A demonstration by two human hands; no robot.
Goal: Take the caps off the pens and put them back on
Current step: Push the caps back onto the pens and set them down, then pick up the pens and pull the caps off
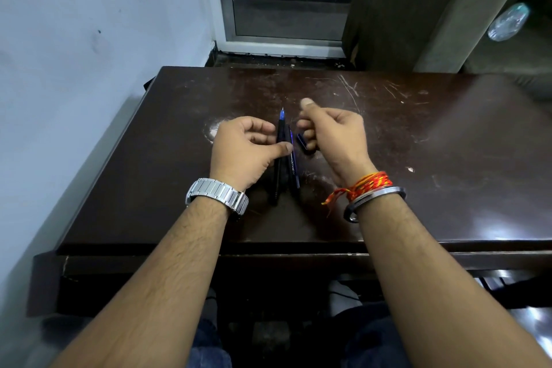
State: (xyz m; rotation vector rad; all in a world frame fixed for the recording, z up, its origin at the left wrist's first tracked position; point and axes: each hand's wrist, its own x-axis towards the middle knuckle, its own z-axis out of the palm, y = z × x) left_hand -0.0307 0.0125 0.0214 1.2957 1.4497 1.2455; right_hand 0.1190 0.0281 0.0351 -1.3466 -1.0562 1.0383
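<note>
My left hand (245,149) grips a dark pen (279,158) between thumb and fingers; its blue tip is bare and points away from me. A second dark pen (293,166) with white lettering lies right beside it on the table, touching or nearly so. My right hand (331,134) is curled just to the right of the pens, thumb up, and a dark blue cap (304,143) sits under its fingers. Whether the fingers hold the cap or it rests on the table is unclear.
The dark brown table (418,158) is scratched and glossy, its left edge close to a pale wall (89,54). A metal-framed door (283,9) stands behind the far edge. A brown cabinet (403,9) rises at the back right.
</note>
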